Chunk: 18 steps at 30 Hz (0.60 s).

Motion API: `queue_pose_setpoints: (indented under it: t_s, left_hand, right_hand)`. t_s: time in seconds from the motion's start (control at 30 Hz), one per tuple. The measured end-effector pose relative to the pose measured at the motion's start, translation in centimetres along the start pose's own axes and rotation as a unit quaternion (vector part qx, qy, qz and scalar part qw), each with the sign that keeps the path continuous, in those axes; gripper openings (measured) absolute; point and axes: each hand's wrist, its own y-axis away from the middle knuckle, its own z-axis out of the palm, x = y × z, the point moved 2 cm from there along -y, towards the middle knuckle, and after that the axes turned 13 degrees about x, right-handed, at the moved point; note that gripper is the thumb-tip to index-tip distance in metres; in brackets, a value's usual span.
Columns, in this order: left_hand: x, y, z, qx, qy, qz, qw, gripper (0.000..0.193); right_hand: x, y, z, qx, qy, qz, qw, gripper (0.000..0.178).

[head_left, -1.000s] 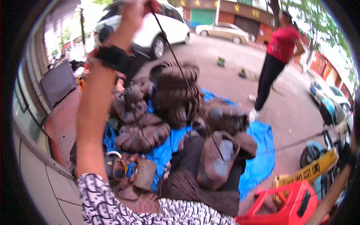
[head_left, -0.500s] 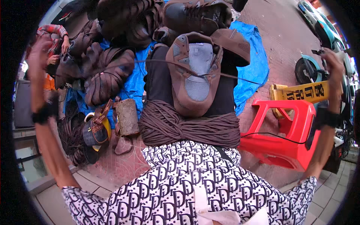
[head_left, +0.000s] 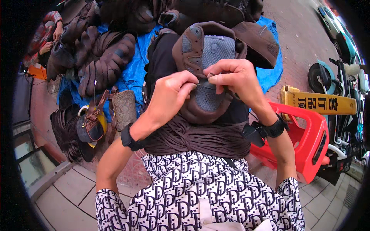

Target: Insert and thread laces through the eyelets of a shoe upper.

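On my dark-trousered lap rests a brown shoe upper with a grey mesh tongue and toe panel, its toe toward me. My left hand comes in at its left side, thumb and forefinger pinched together near the lowest eyelets on a brown shoelace. Opposite it, my right hand pinches a short dark end of shoelace above the tongue. The fingers hide much of the lace and the right row of eyelets. A thick bundle of brown shoelaces lies across my lap, below the toe.
Piles of brown shoe uppers lie on a blue tarp. A red plastic stool and a yellow sign board stand at right. At left are a bag, more laces and another person's hands.
Both hands have come from wide apart at the sides to meet over the shoe upper. The lace that was stretched across it is now pinched close to the eyelets.
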Motion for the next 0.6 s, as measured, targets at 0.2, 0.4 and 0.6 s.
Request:
queue_pose_setpoints:
  t_s: [0.2, 0.4, 0.6]
  left_hand:
    - [0.9, -1.1, -1.0, 0.138, -0.095, 0.227, 0.959, 0.008]
    - [-0.2, 0.0, -0.2, 0.001, 0.011, -0.003, 1.0, 0.005]
    - [-0.3, 0.1, 0.6, 0.039, 0.031, -0.023, 0.999, 0.006]
  right_hand:
    - [-1.0, 0.1, 0.7, 0.022, 0.041, -0.033, 0.998, 0.011]
    - [-1.1, -0.6, -0.2, -0.044, 0.005, 0.082, 0.996, 0.009]
    - [-1.0, 0.2, -0.3, -0.032, 0.021, 0.063, 0.997, 0.01]
